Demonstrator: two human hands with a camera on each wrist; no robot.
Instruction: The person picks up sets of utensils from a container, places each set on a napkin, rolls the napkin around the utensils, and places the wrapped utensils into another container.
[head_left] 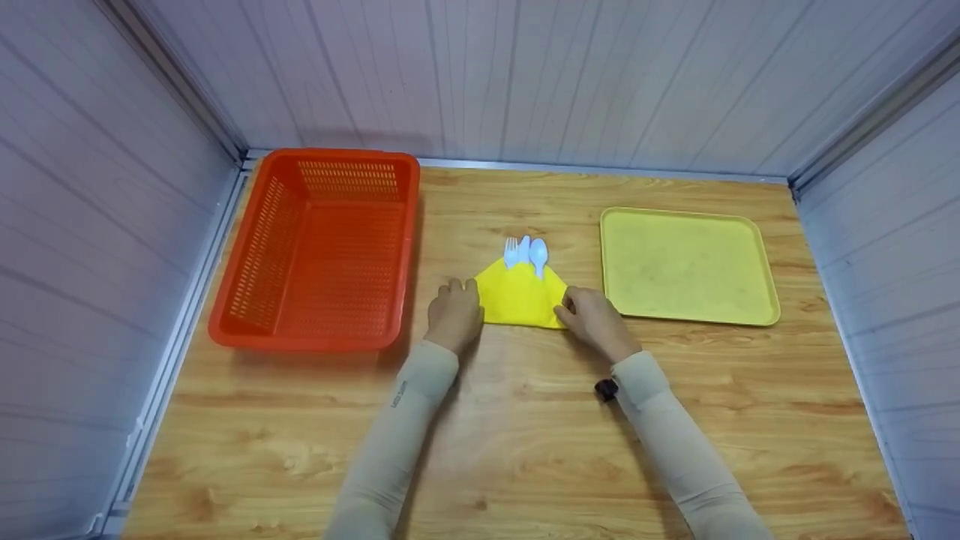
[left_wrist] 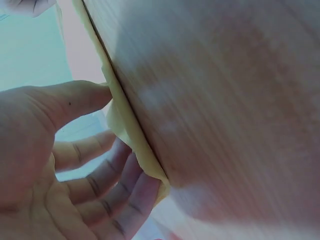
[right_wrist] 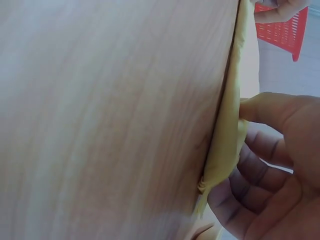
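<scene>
A yellow napkin [head_left: 519,304], folded into a pocket, lies on the wooden table. A white plastic fork [head_left: 511,253], knife [head_left: 524,249] and spoon [head_left: 538,255] stick out side by side from its far edge, their lower parts hidden in the cloth. My left hand [head_left: 455,313] pinches the napkin's left side. At the right corner, my right hand [head_left: 595,321] holds the cloth between thumb and curled fingers. Both wrist views show the thumb [left_wrist: 87,97] on the napkin's near edge, with the fingers along its side.
To the left stands a red plastic basket [head_left: 409,247] with slotted walls. A yellow tray [head_left: 690,262] lies flat at the right, close to my right hand. Pale panel walls [head_left: 510,82] enclose the table [head_left: 517,450] at the back and both sides.
</scene>
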